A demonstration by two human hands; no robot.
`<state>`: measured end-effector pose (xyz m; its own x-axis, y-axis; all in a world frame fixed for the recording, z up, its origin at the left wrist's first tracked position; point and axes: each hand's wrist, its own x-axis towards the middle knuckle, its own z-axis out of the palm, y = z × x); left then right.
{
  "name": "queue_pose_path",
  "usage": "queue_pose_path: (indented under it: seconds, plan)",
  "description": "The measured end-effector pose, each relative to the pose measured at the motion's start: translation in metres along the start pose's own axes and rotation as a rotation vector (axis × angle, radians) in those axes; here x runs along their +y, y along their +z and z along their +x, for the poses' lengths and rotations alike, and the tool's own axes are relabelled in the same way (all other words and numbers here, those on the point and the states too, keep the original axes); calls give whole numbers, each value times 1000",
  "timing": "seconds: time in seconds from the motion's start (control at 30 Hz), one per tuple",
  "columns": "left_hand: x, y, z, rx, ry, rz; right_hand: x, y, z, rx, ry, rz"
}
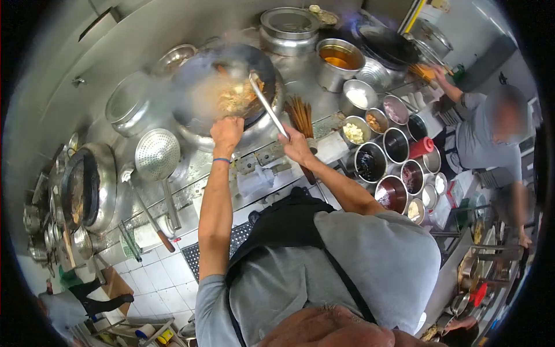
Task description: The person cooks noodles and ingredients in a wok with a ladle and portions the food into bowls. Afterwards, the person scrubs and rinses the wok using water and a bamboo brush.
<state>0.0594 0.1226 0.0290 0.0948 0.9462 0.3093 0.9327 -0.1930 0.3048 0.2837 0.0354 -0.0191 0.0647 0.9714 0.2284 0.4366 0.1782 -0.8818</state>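
A dark wok (191, 87) sits on the round burner ring, with steaming orange-yellow food (236, 97) inside. My left hand (227, 132) is closed in a fist at the wok's near edge; the grip itself is hidden under the fingers. My right hand (296, 146) is wrapped round the handle of a long metal wok ladle (267, 106). The ladle reaches down into the food, and steam blurs its head. Just right of the wok lies a bamboo wok brush (300, 115), close to my right hand.
Several seasoning pots (370, 162) crowd the right side, beside a pot of amber liquid (340, 58). A perforated skimmer (158, 153) and another wok (81, 185) stand to the left. A co-worker (483, 124) reaches toward a far-right wok (386, 45); another person (69, 306) is at lower left.
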Motion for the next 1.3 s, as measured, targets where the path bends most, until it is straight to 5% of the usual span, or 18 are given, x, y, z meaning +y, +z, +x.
queue_pose_path:
  seconds: [0.27, 0.33, 0.4, 0.57, 0.7, 0.73, 0.77, 0.8, 0.83, 0.9, 1.0, 1.17, 1.23, 1.27, 1.3]
  plan:
    - [64, -102, -50, 106, 156, -105, -42, -151, 78, 327, 115, -324]
    - [53, -87, -28, 194, 162, -127, -24, -191, 106, 281, 170, -390]
    - [39, -53, -20, 298, 203, -113, -36, -214, 120, 234, 346, -139]
    - [32, 2, -115, 76, 95, -106, -37, -248, 130, 109, 506, -246]
    - [37, -55, -102, 38, 118, -158, -38, -263, 135, 24, 623, -271]
    - [29, -59, -78, 69, 119, -146, 50, -294, 159, -65, 568, -40]
    - [24, -62, -56, 96, 92, -135, -3, -272, 144, 43, 645, 67]
    - [22, -63, -35, 132, 72, -123, 39, -284, 160, -240, 221, -643]
    - [18, -59, -19, 122, 48, -151, -3, -251, 133, 6, 375, -441]
    - [10, -45, -9, 97, 38, -149, 1, -212, 114, 185, 195, -889]
    - [10, -27, -5, 39, 30, -118, -32, -156, 73, 305, -10, -791]
    - [10, -22, -7, -29, 20, -78, -124, -128, 78, -227, 211, -6]
    - [12, -23, -9, -4, 30, -94, -104, -87, 111, -248, 130, -2]
    - [13, -23, -8, 7, 37, -102, -95, -66, 134, -229, -125, -177]
    - [15, -24, -8, 7, 30, -111, -91, -46, 156, -224, 15, -240]
